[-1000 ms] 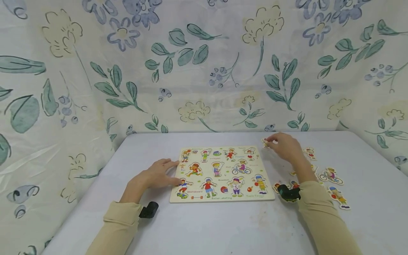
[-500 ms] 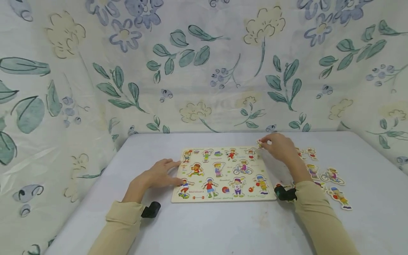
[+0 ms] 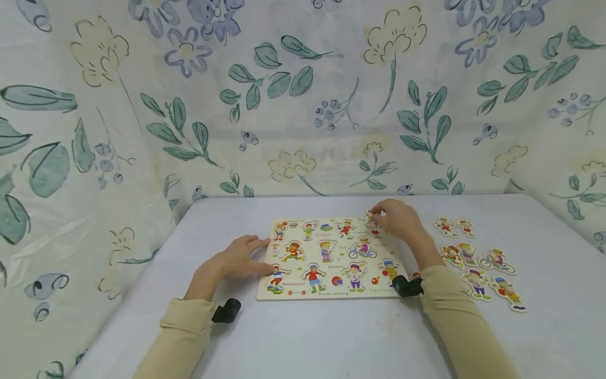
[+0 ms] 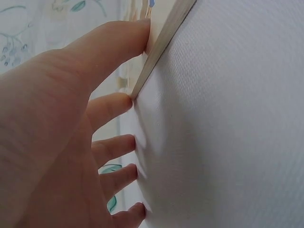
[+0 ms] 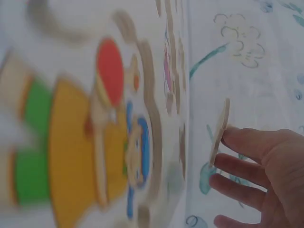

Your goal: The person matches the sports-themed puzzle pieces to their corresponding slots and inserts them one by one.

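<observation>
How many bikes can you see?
2. One bike is pictured on the puzzle board; the other is on a loose piece to the board's right. The right sleeve might hide more.

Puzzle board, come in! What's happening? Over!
Left hand touching puzzle board. Right hand pinching puzzle piece near board's far right corner. Loose pieces lie right, seemingly not in the way.
</observation>
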{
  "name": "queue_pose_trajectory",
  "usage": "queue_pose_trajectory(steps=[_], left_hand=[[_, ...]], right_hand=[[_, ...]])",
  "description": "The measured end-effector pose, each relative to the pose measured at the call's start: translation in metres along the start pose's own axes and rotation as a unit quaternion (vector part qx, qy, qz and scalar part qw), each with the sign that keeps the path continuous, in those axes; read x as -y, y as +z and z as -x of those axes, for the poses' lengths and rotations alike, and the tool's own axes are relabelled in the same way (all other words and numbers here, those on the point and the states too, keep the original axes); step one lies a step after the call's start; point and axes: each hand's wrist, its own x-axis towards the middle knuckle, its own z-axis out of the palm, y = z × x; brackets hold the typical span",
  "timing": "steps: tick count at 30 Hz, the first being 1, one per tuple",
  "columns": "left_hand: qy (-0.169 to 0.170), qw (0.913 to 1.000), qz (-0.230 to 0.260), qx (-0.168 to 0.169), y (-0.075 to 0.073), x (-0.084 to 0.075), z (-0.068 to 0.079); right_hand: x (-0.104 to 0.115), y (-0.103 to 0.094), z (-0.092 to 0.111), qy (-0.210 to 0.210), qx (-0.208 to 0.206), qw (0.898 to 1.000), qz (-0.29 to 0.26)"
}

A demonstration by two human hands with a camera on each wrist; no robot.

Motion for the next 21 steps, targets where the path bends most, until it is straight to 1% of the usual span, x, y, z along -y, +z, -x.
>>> queue_pose_trajectory(steps=[5,13,17,21], left_hand=[[-0.005,1.0000,0.004,0.001,0.000,0.001,0.000],[-0.007,1.0000,0.006,0.002,-0.001,0.001,0.001],[-0.002,1.0000,0.002,0.003,-0.002,0.001,0.001],[0.000,1.0000,0.001,0.003,-0.002,0.001,0.001]], right_hand=[[0.013,0.009,-0.008,-0.006,0.019,1.000,0.009],[0.036,0.014,-0.019,-0.018,0.053,0.998,0.026],[0.050,0.019,-0.024,-0.022,0.069,0.997,0.025],[0.069,0.026,-0.028,-0.026,0.073,0.997,0.026]])
